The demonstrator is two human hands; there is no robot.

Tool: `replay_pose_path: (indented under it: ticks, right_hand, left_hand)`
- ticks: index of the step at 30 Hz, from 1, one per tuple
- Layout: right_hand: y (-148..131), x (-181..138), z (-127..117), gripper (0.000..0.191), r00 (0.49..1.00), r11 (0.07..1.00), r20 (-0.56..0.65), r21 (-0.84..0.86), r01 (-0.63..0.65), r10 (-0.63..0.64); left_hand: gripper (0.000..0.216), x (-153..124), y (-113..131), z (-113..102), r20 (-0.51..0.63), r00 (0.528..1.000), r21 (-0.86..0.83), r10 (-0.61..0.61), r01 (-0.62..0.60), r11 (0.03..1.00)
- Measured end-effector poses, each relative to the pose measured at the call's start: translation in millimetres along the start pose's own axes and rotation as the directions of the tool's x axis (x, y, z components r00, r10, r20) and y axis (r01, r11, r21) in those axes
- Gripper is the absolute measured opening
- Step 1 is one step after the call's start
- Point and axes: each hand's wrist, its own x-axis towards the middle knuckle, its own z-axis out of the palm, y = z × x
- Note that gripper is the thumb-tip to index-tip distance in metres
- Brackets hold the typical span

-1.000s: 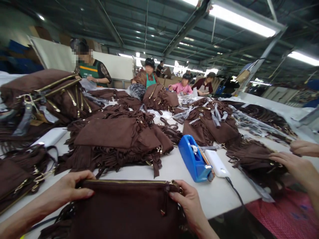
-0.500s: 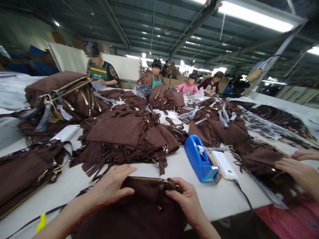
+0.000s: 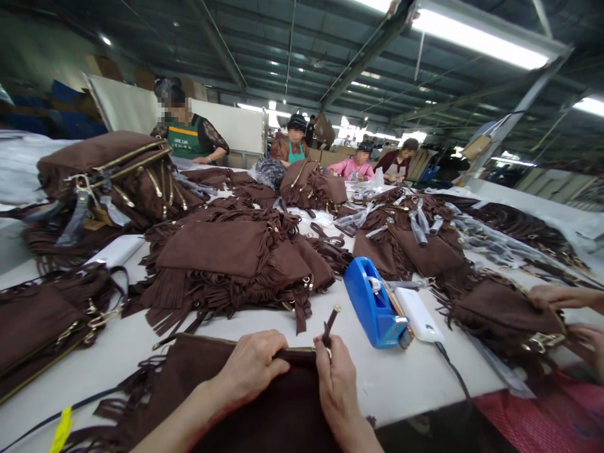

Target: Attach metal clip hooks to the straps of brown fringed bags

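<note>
A dark brown fringed bag (image 3: 184, 371) is in front of me at the table's near edge, its gold zipper along the top and its fringe spread to the left. My left hand (image 3: 257, 365) is closed over the zippered top edge, thumb on the near side. At the right end of the zipper, my right hand (image 3: 337, 377) pinches a leather zipper pull (image 3: 333, 319), whose gold tip points up above the fingers. The lower part of the bag runs out of view below.
Just ahead lies a stack of brown bags (image 3: 212, 248). A blue tape dispenser (image 3: 370, 302) and a white corded device (image 3: 418, 314) stand to the right. Farther right, a co-worker's hands (image 3: 561, 297) handle another bag (image 3: 504, 308). More bags (image 3: 104, 157) are piled at left.
My right hand now has the zipper pull turned upward; before, it hung down the bag's front. My left hand has shifted right along the edge, and more fringe shows at left.
</note>
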Motion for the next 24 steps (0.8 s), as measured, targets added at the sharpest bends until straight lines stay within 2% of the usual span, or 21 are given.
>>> replay_pose_path:
  ticks: [2, 5, 7, 11, 13, 15, 18, 19, 21, 24]
  right_hand:
    - [-2.3, -0.6, 9.2, 0.034, 0.977, 0.975, 0.006, 0.063, -0.215, 0.215]
    - [-5.5, -0.9, 22.1, 0.036, 0.943, 0.929, 0.017, 0.165, -0.331, 0.333]
    - [-7.5, -1.5, 29.8, 0.035, 0.933, 0.907, 0.074, 0.221, -0.359, 0.352]
    - [-5.3, 1.5, 38.6, 0.034, 0.900, 0.882, 0.342, 0.288, -0.374, 0.271]
    - [1.3, 9.0, 37.5, 0.034, 0.899, 0.912, 0.356, 0.220, -0.345, 0.254]
    - [10.4, 21.1, 34.2, 0.030, 0.919, 0.939, 0.281, 0.125, -0.322, 0.277]
    - [22.6, 42.9, 32.1, 0.023, 0.926, 0.945, 0.221, 0.048, -0.324, 0.307]
    - [25.1, 49.7, 33.4, 0.022, 0.923, 0.944, 0.223, 0.036, -0.328, 0.312]
    - [27.0, 60.8, 38.9, 0.019, 0.916, 0.941, 0.244, 0.036, -0.337, 0.319]
    - [23.0, 69.0, 51.3, 0.013, 0.896, 0.929, 0.310, 0.088, -0.361, 0.318]
  left_hand:
    - [0.007, -2.1, 1.0, 1.9, -0.013, 1.000, 0.097, 0.022, -0.021, 0.995]
    - [0.008, -5.5, -1.4, -0.1, -0.001, 1.000, 0.174, 0.020, -0.020, 0.984]
    - [0.008, -8.7, -9.0, -7.9, 0.023, 1.000, 0.178, -0.017, 0.013, 0.984]
    - [0.010, -15.1, -41.2, -30.7, 0.032, 0.980, 0.109, -0.197, 0.192, 0.975]
    - [0.013, -17.0, -63.5, -32.8, -0.032, 0.960, 0.089, -0.278, 0.279, 0.956]
    - [0.019, -18.1, -86.1, -22.1, -0.149, 0.941, 0.099, -0.304, 0.320, 0.942]
    - [0.030, -18.9, -113.5, 9.2, -0.357, 0.910, 0.165, -0.213, 0.286, 0.944]
    - [0.032, -19.1, -119.7, 19.3, -0.394, 0.904, 0.205, -0.165, 0.261, 0.943]
    - [0.035, -19.9, -127.8, 33.6, -0.427, 0.901, 0.291, -0.069, 0.209, 0.934]
    - [0.037, -22.5, -135.5, 40.7, -0.427, 0.903, 0.393, 0.036, 0.150, 0.907]
